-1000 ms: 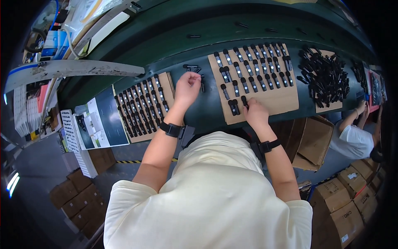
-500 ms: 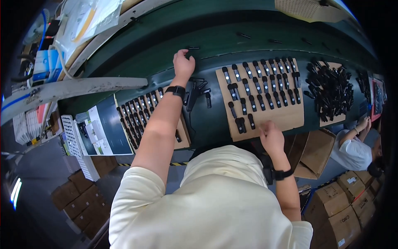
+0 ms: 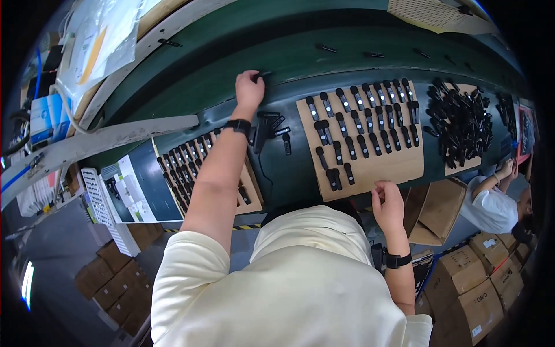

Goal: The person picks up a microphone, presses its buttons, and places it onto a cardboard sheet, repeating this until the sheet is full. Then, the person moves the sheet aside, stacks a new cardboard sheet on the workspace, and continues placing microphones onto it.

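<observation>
My left hand (image 3: 250, 91) reaches to the near edge of the green conveyor belt (image 3: 214, 87), its fingers closed on a small black stick-shaped device (image 3: 258, 76) that is mostly hidden by them. My right hand (image 3: 388, 205) hovers at the front edge of a cardboard sheet (image 3: 393, 168), thumb and fingers a little apart, with nothing visible in it. On that sheet lie rows of small black clip-on microphones (image 3: 343, 99) with foam-like heads, many showing a pale round spot. Between my hands, several loose black devices (image 3: 280, 122) lie beside a black corded tool (image 3: 261, 137).
A second cardboard sheet (image 3: 248, 179) with black devices lies under my left forearm. A heap of black devices (image 3: 459, 124) is at the right. A grey metal arm (image 3: 115, 130) crosses the left side. Open carton (image 3: 436, 211) and a co-worker (image 3: 491, 199) are at the right.
My left hand has closed on the black device at the belt's edge and shifted slightly left. My right hand has drawn back from the sheet and its fingers have parted. Belt devices moved left.
</observation>
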Motion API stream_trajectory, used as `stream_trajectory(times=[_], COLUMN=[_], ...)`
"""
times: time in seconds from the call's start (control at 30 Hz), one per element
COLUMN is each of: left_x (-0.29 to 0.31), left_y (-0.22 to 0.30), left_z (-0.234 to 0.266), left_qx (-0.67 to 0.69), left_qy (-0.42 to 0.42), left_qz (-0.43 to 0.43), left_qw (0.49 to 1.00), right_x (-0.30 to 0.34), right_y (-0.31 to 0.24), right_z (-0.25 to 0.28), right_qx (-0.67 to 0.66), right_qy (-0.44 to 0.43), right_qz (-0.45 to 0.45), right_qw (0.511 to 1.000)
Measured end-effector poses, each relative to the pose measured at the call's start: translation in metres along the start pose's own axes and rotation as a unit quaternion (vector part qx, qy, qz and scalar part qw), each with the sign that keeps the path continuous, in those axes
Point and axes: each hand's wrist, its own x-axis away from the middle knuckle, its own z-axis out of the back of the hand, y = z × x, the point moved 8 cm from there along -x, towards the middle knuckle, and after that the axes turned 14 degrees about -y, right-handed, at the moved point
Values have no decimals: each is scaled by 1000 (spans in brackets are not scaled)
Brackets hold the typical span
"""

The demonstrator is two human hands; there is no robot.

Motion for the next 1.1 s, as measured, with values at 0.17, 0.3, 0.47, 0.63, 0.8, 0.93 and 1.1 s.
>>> stream_trajectory(times=[0.17,0.3,0.47,0.63,0.8,0.93,1.1], left_x=[87,174,237,269,284,289,292], left_y=[86,173,234,259,273,276,279], left_z=[13,57,103,121,127,125,122], left_qx=[311,453,437,379,340,340,344], left_qy=[-145,-242,-221,-218,-222,-232,-234], left_qz=[16,-35,-212,-281,-310,-306,-309], left_qw=[939,857,845,854,860,858,855], right_x=[-19,-25,-9,13,28,36,42], right_y=[-56,-118,-155,-160,-161,-162,-161], right_z=[27,55,52,54,61,65,66], right_qx=[-29,-83,-201,-179,-187,-177,-162], right_qy=[45,76,17,28,50,56,71], right_qz=[132,199,257,329,344,359,370], right_qw=[990,974,945,927,919,914,912])
